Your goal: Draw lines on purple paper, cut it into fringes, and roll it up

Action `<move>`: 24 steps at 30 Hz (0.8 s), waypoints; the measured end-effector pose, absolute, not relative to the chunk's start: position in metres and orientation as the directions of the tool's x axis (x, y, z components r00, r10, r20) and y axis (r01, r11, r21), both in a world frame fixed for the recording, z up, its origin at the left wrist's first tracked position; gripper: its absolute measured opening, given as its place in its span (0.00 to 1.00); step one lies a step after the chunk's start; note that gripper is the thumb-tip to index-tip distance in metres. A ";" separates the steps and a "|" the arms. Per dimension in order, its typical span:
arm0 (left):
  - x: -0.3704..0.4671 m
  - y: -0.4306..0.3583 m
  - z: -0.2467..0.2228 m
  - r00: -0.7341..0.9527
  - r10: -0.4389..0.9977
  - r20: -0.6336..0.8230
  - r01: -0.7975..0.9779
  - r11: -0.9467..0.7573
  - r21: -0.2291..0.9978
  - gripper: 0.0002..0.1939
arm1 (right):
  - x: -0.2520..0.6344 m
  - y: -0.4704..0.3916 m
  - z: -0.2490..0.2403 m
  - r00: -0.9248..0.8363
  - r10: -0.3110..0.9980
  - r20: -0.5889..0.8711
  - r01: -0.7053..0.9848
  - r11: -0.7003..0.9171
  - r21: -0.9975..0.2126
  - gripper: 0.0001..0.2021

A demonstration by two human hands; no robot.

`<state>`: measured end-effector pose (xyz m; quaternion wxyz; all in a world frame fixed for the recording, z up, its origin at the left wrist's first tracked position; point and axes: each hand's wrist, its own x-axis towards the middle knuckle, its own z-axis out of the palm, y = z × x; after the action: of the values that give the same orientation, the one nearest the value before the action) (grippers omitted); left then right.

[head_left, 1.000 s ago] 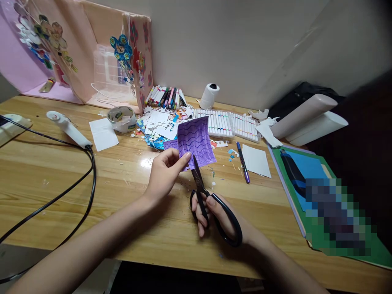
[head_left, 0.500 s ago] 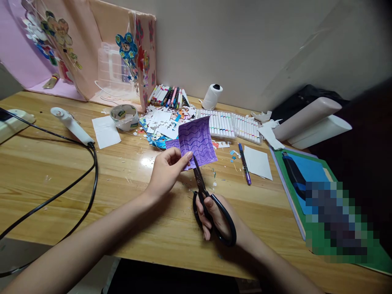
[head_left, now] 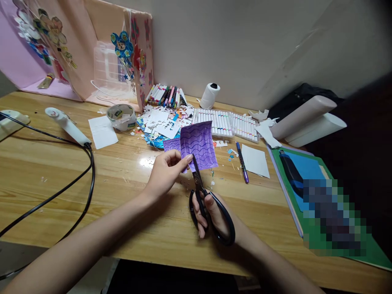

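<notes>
Purple paper (head_left: 199, 143) with dark wavy lines is pinched at its lower left by my left hand (head_left: 165, 169), above the table. My right hand (head_left: 211, 212) is wrapped round the black handles of the scissors (head_left: 197, 179), whose blades point up at the paper's lower edge, close to my left thumb. Another purple wavy-lined piece (head_left: 172, 144) shows behind my left fingers; whether it is joined to the held paper I cannot tell.
Paper scraps (head_left: 159, 124), marker sets (head_left: 219, 121) and a thread spool (head_left: 210, 96) stand behind the hands. To the left are a tape roll (head_left: 121, 117), white device (head_left: 69, 126) and black cable (head_left: 92, 179). At right lie a purple pen (head_left: 242, 162), white paper (head_left: 255, 160) and green board (head_left: 327, 228).
The scissors and my right hand have shifted slightly left against the paper. The purple paper's top has tilted a little. The whole view has moved slightly.
</notes>
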<state>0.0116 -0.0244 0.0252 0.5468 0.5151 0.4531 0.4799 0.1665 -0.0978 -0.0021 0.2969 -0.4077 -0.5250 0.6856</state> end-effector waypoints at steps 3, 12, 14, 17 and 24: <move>0.011 -0.023 0.024 0.125 0.992 -0.014 -0.061 0.022 0.998 0.17 | 0.165 -0.098 -0.006 -0.460 0.846 -0.271 0.020 -0.295 -0.955 0.31; 0.012 -0.025 0.027 0.203 0.978 -0.054 -0.095 0.074 0.993 0.18 | 0.167 -0.096 0.005 -0.476 0.842 -0.254 0.031 -0.273 -0.962 0.36; 0.014 -0.026 0.026 0.213 0.975 -0.062 -0.100 0.085 0.991 0.18 | 0.166 -0.096 0.004 -0.466 0.846 -0.259 0.030 -0.278 -0.960 0.35; 0.015 -0.026 0.023 0.210 0.975 -0.073 -0.112 0.098 0.989 0.18 | 0.163 -0.097 0.001 -0.424 0.859 -0.286 -0.003 -0.317 -0.948 0.32; 0.012 -0.023 0.023 0.290 0.956 -0.040 -0.056 0.059 0.997 0.17 | 0.162 -0.097 -0.002 -0.388 0.875 -0.290 -0.033 -0.327 -0.944 0.31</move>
<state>0.0119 -0.0228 0.0232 0.5956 0.5387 0.4179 0.4248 0.1622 -0.0970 -0.0019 0.3318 -0.4426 -0.4758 0.6838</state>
